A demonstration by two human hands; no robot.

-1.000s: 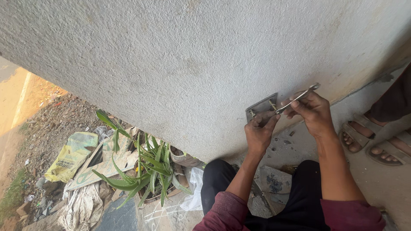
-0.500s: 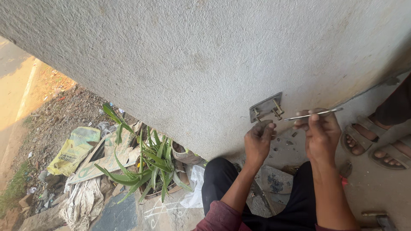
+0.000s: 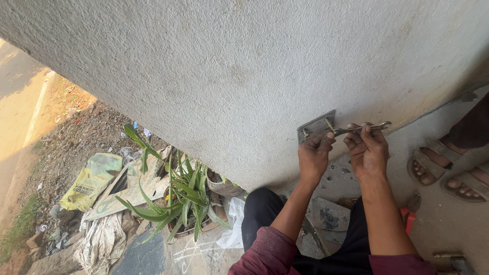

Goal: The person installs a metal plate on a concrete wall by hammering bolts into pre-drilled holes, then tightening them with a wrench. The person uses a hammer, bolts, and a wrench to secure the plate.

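A grey metal plate (image 3: 313, 127) with bolts is fixed low on the rough plastered wall (image 3: 229, 71). My left hand (image 3: 315, 155) presses against the plate's lower edge, fingers at the bolt. My right hand (image 3: 368, 148) grips a slim metal spanner (image 3: 367, 128) that lies roughly level, its head at the bolt by the plate's right side. Both forearms reach up from my dark trousers and maroon sleeves.
Another person's sandalled feet (image 3: 448, 173) stand on the concrete at the right. A potted spiky green plant (image 3: 181, 198) sits lower left, beside a yellow-green sack (image 3: 91, 181), boards and rubble. A red tool handle (image 3: 407, 216) and a brass fitting (image 3: 448, 256) lie near my legs.
My right hand swung the spanner down from a tilted position to nearly level. My left hand rose back to the plate's edge.
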